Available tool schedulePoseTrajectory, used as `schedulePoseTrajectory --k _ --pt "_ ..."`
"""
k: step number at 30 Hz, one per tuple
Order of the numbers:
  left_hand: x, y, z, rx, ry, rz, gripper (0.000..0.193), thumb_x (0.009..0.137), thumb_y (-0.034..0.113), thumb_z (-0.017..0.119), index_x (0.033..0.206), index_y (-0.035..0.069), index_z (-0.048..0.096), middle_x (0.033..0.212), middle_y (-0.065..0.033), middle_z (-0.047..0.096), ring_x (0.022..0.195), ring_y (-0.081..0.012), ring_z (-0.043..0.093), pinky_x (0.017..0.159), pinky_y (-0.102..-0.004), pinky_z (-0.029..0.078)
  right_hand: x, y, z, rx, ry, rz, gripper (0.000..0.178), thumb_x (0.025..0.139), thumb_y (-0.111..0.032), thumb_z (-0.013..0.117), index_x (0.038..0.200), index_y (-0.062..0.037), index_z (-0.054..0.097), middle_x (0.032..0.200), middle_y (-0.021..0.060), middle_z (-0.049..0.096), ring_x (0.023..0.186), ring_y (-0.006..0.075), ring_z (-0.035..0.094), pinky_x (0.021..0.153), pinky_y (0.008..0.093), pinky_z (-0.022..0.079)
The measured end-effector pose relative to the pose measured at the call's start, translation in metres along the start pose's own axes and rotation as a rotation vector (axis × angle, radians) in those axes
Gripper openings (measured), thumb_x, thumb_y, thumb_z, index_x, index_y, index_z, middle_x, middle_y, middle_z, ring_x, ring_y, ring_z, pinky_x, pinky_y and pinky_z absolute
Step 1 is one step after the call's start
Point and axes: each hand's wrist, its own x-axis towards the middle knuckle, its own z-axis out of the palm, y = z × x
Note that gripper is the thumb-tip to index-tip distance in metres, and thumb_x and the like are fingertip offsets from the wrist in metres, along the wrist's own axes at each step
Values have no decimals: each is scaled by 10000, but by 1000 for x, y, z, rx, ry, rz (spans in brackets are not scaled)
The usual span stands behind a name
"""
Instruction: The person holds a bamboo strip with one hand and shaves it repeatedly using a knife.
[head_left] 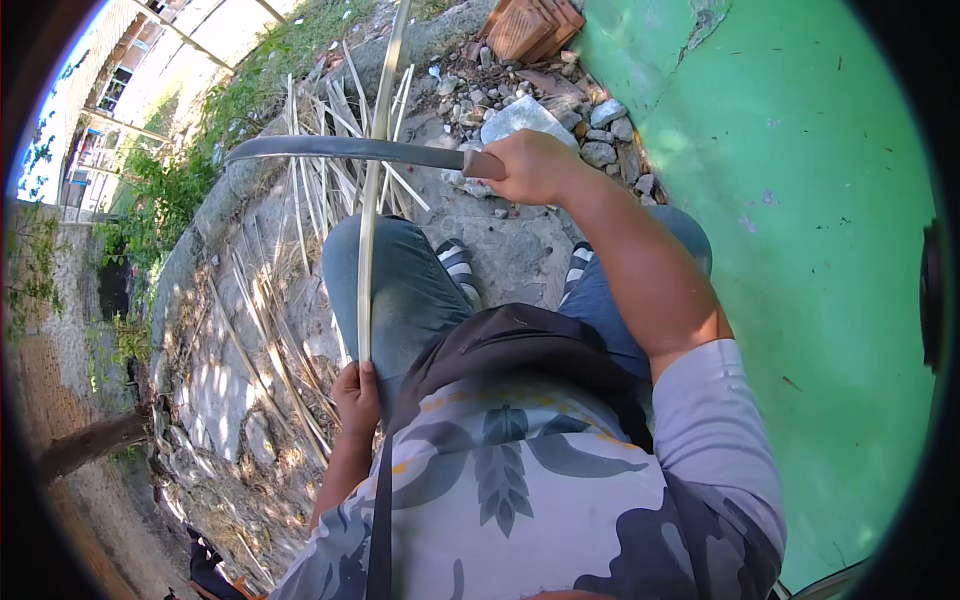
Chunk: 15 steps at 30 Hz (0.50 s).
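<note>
My right hand (532, 166) is closed around the brown handle of a machete (320, 147). Its long dark blade points left, the curved tip at the far end. Low on the left, my left hand (357, 402) grips the near end of a long pale strip (368, 255), which looks like split bamboo. The strip runs away from me over my left knee (410, 275) and past the upper edge of the picture. Blade and strip cross beyond the knee; whether they touch I cannot tell.
Pale split strips (318, 185) lie heaped beyond my left knee, with more strips (262, 340) on the stony ground at left. Rubble (600, 135) and reddish tiles (530, 28) sit ahead. A green floor (800, 260) spreads along the right. My sandalled feet (457, 268) rest on rough concrete.
</note>
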Motion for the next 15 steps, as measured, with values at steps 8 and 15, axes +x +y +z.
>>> schedulePoseTrajectory --k 8,15 --pt "2 5 -1 -30 -32 -63 441 1025 284 591 674 55 453 608 67 410 612 -42 331 521 -265 274 -1 -16 -9 -154 -145 -39 153 774 -273 682 866 -151 690 808 130 701 802 366 678 713 477 523" --pt "1 5 -1 -38 -41 -64 427 1028 287 587 686 64 464 625 77 411 625 -38 332 531 -257 275 4 12 2 -27 -1 65 175 800 -264 673 874 -106 686 841 155 699 845 372 675 724 469 513"
